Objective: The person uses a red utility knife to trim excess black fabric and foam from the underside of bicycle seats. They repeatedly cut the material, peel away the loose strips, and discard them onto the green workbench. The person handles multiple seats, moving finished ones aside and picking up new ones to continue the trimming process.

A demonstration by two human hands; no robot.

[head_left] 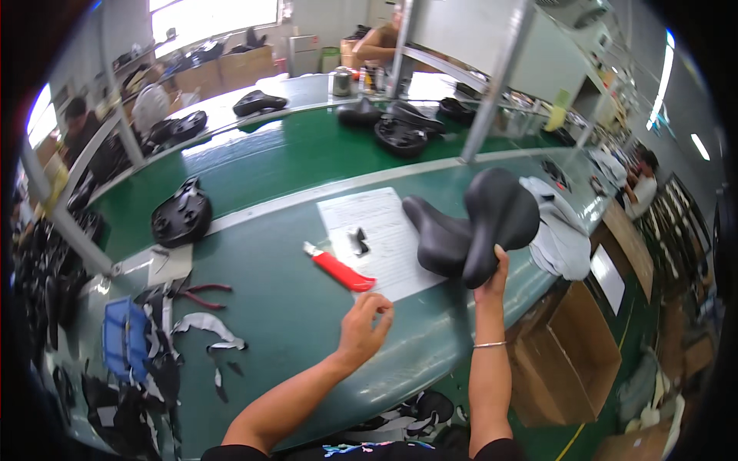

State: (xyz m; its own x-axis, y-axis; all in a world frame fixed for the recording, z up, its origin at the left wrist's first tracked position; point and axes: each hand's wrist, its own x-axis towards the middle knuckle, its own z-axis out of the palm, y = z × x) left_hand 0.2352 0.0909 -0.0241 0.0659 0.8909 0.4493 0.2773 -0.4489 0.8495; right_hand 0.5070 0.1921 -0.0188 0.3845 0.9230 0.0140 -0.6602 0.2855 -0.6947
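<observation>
Right hand (pixel 493 283) grips black saddle (pixel 506 207) by nose, body beyond grip. Left hand (pixel 364 326) loosely curled, empty, near red tool (pixel 342 270). Risk: nose-only hold may let saddle swing, scuffing second saddle (pixel 440 244) left of grip.

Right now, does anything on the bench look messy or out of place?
Yes, the left end: loose scraps lie strewn near the blue bin and pliers, looking untidy. The red tool also lies aslant, only partly on the paper, just beyond the left hand. No spill stands out.
</observation>
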